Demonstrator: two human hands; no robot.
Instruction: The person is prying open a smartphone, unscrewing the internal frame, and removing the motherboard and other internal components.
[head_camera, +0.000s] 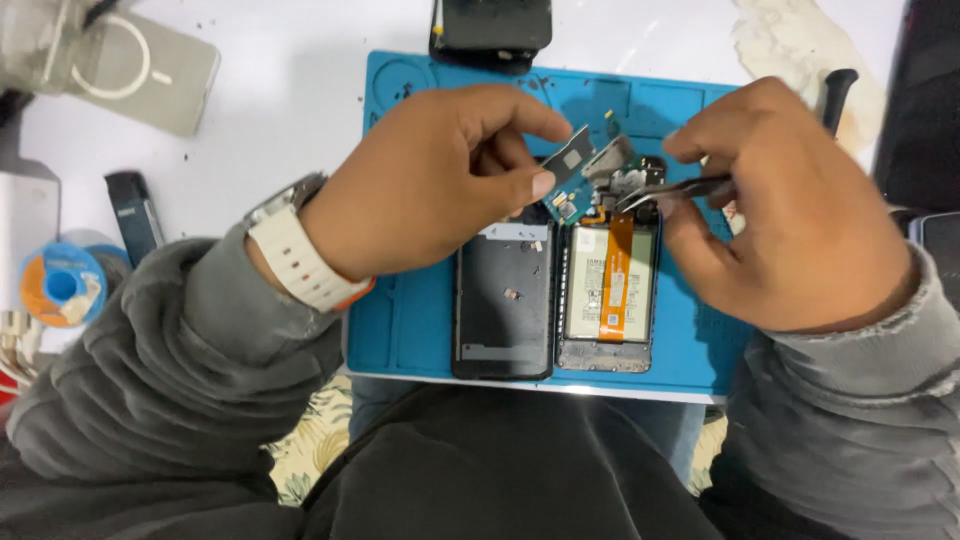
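Observation:
My left hand (440, 175) pinches a small circuit board (585, 165) with metal shields, held above the top of an opened phone (608, 290). My right hand (795, 215) grips metal tweezers (665, 192) whose tips touch the board's lower edge. The opened phone lies on a blue work mat (400, 320), showing its battery and an orange flex cable (615, 270). To its left on the mat lies the dark back cover (503, 300), inside face up.
A white wireless charger block (140, 70) sits at the top left, and a spool of wire (62, 285) at the left edge. A dark device (490, 30) rests beyond the mat's far edge. Another dark tool handle (838, 95) pokes out behind my right hand.

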